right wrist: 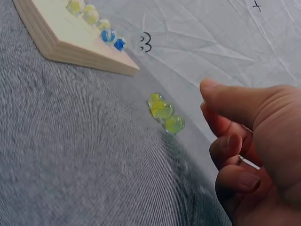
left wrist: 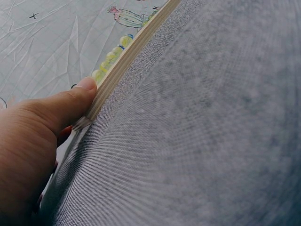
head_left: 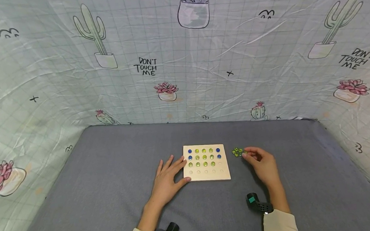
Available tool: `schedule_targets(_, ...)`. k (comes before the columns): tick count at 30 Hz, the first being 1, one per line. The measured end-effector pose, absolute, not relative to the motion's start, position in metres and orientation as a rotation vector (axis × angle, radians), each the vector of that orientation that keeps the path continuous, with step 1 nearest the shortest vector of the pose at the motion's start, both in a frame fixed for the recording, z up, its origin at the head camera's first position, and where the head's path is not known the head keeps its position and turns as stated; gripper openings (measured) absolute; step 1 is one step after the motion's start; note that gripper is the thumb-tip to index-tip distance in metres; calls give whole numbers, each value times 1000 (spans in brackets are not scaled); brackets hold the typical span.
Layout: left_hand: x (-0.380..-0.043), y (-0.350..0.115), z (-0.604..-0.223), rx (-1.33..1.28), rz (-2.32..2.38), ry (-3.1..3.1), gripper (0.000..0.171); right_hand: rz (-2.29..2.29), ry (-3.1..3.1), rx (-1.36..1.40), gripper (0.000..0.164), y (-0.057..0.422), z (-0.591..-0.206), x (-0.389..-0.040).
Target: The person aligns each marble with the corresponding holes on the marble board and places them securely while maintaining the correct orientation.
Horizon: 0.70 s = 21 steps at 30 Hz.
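At the left, the left hand (head_left: 166, 184) lies with its fingers (head_left: 178, 163) spread and nearly straight, fingertips and thumb at the left edge of the wooden board (head_left: 207, 177); it steadies rather than grasps, as far as the views show; the board rests flat on the grey table (head_left: 111, 170), and looks light and stiff, so its plain edges seem the best hold; a knock could well jar its contents.

Across the board stand 4 blue marbles (head_left: 218, 150) and 10 green marbles (head_left: 204, 157), each in a shallow hollow; 6 hollows (head_left: 206, 171) are bare, 1 at the right end of row 3 and 5 along the row nearest the person; right of the board, apart from it, a cluster of loose green marbles (right wrist: 162, 111) sits on the cloth; they look hard, smooth and light, likely slippery and ready to roll, so a pinch across the widest part should suit.

The right hand (head_left: 264, 167) is just right of that cluster; its thumb and index tips are almost together and the other fingers curl inward; whether a marble is pinched between them, I cannot tell; the visible loose ones lie left of the fingertips.
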State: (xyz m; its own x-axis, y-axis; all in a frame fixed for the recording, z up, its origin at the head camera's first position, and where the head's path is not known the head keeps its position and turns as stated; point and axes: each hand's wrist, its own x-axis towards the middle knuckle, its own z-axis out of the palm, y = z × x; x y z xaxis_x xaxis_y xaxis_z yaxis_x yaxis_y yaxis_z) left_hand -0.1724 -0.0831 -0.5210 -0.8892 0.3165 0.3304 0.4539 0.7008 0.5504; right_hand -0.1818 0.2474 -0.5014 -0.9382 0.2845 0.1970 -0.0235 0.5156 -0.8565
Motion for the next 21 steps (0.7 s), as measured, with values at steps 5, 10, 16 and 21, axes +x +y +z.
schedule_targets(5, -172, -83, -521, -618, -962, -2700, 65, 1501, -2406, -113, 27, 243, -497, -181)
schedule_targets(10, -172, -83, -521, -617, -972, -2697, 65, 1555, -2422, -58, 28, 236, -495, -181)
schedule_targets(16, -172, -83, -521, -617, -966, -2697, 66, 1569, -2447, 19, 26, 229, -498, -182)
schedule_targets(21, -173, -83, -521, -614, -962, -2695, 66, 1560, -2473, 52, 25, 225, -499, -183)
